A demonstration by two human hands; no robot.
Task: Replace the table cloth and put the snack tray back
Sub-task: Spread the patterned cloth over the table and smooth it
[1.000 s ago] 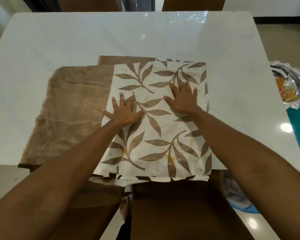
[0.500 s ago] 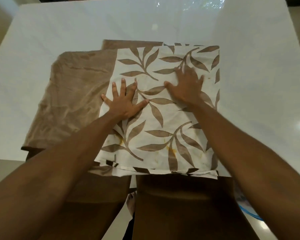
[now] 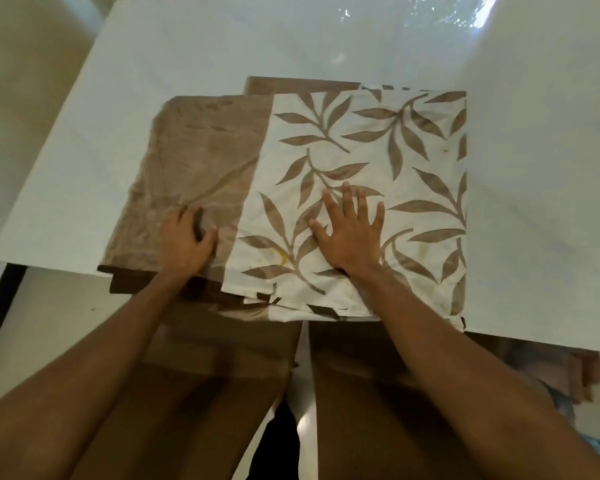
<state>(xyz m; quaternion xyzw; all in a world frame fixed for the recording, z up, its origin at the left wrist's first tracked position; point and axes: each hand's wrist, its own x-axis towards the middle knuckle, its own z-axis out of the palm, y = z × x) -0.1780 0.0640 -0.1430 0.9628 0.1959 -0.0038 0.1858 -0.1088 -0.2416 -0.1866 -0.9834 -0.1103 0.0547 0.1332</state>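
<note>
A folded table cloth lies at the near edge of the white table [image 3: 326, 39]. Its right part is cream with brown leaf prints [image 3: 395, 174]; its left part is plain brown [image 3: 201, 157]. My left hand [image 3: 187, 242] sits on the brown part near the table's edge, fingers curled and pinching a fold of that fabric. Flat on the leaf-print part lies my right hand [image 3: 352, 233], fingers straight and spread. Yellowish stains mark the print near the front. The snack tray is out of view.
Two brown chair backs [image 3: 222, 375] stand against the near table edge below the cloth. The glossy tabletop reflects light at the far right. Pale floor shows at the left, and some fabric [image 3: 568, 379] lies at the lower right.
My left hand slid off the leaf print onto the brown part and curled on it. My right hand moved left and nearer on the print. The view tilted down; the snack tray left the frame.
</note>
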